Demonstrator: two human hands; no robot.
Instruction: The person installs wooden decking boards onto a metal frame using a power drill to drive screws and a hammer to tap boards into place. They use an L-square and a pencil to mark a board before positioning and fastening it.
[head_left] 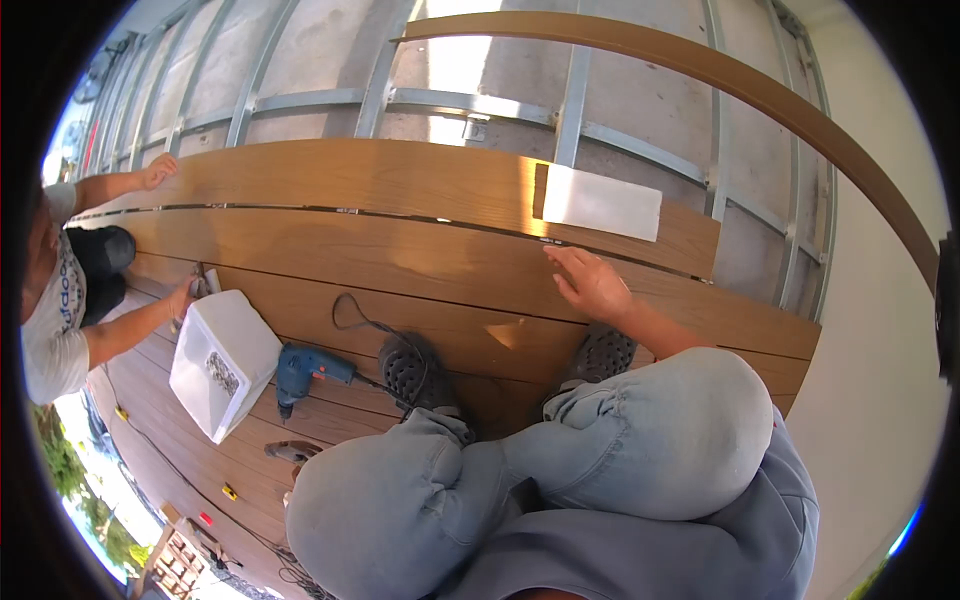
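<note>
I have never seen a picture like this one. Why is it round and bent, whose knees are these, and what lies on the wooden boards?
The camera sits on a person's head and looks down through a very wide lens, so straight edges bend near the rim. The grey knees and dark shoes belong to that person, who crouches on wooden deck boards. Their right hand rests flat on a board, fingers spread, holding nothing. The left hand is not in view. Near it lies a white rectangular piece. Further left are a blue power drill with its cord and a white container. A second person at the left edge touches the boards.
</note>
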